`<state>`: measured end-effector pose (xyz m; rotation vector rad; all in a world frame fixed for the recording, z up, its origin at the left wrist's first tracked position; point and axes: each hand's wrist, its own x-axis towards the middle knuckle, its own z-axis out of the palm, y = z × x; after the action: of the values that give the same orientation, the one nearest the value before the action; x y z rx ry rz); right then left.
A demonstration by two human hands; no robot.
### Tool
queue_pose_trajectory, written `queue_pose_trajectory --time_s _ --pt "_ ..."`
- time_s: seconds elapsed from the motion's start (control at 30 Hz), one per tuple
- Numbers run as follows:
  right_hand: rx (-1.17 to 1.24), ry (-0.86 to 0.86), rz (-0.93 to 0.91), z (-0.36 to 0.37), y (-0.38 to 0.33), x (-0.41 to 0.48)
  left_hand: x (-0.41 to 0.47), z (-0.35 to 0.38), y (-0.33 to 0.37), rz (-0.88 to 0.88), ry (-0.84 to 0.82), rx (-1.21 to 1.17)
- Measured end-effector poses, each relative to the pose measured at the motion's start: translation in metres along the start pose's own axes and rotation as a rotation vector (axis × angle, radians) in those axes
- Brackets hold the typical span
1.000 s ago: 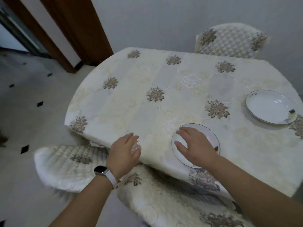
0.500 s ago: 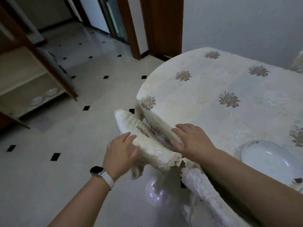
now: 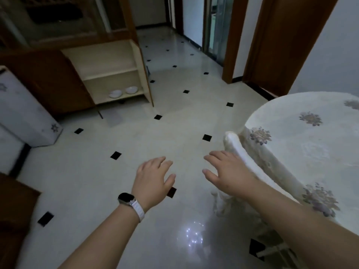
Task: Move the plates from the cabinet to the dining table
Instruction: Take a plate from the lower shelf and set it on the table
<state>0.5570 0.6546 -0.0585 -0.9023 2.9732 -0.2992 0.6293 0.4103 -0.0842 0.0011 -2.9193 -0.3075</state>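
While two small white round plates [image 3: 115, 93] sit side by side on the bottom shelf of a pale open wooden cabinet [image 3: 110, 74] across the room, a person stands over the glossy pale tiled floor [image 3: 174, 123] with nothing in hand. Both the left hand [image 3: 153, 178], above a dark wristwatch on a white strap [image 3: 128, 200], and the right hand [image 3: 226, 172] hover palm down, fingers [image 3: 161, 163] spread and loosely straight. The right hand is near the cream quilted chair back [image 3: 236, 146], which stands against the round desk draped in a cream flowered cloth [image 3: 310, 152]; whether they touch cannot be made out. The plates look like glazed china: stiff, smooth, probably slick at the rim, light enough for one hand each, and apt to chip or shatter on so hard a floor. A sound hold would be at the rim, thumb on top and fingers underneath, lifting each plate clear of its neighbour and of the shelf above before the carry to the desk.
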Motion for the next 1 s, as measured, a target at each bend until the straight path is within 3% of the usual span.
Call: queue_pose_trajectory --time_s 0.2,0.5,1.0 --pt "-0.051 -0.027 -0.134 0.003 -0.061 0.059 -0.013 -0.027 -0.070 -0.115 0.082 0.025" --pt "-0.032 -0.061 -0.248 0.021 -0.098 0.159 0.012 -0.030 -0.143 -0.270 0.094 0.061" --pt "0.028 -0.096 -0.300 0.031 -0.053 0.432 0.254 -0.007 -0.244 -0.333 0.062 0.093"
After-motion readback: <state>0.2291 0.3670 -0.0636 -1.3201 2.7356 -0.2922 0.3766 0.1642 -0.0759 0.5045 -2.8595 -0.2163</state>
